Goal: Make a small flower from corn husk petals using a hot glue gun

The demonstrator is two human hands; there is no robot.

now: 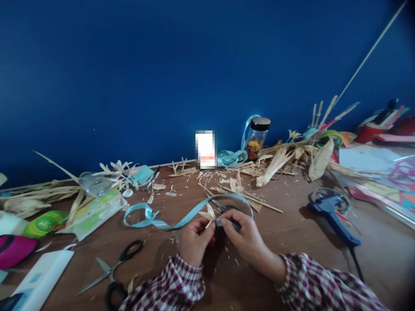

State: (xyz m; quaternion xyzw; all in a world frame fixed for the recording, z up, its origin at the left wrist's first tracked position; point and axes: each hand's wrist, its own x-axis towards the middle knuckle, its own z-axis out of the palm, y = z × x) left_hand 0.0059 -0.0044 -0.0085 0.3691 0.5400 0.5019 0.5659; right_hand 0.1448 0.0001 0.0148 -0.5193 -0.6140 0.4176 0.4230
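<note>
My left hand [197, 237] is closed in a pinch on a small corn husk flower [209, 214], whose pale petals point up and left. Close beside it, my right hand [244, 237] pinches the light blue ribbon [191, 212] near the flower's base. The ribbon runs in a loop behind my fingers, then away to the left across the table, ending in a curl. Behind my right hand lies a pair of dark-handled scissors [221, 206], partly hidden. Another pair of black-handled scissors [112, 270] lies spread apart at the front left.
A blue glue gun [333, 216] with its cord lies at right. Husk scraps [275, 166], a lidded jar [258, 138] and coiled ribbon [231, 158] line the blue wall. Finished-looking husk flowers [121, 172] and a white power strip [42, 280] are at left.
</note>
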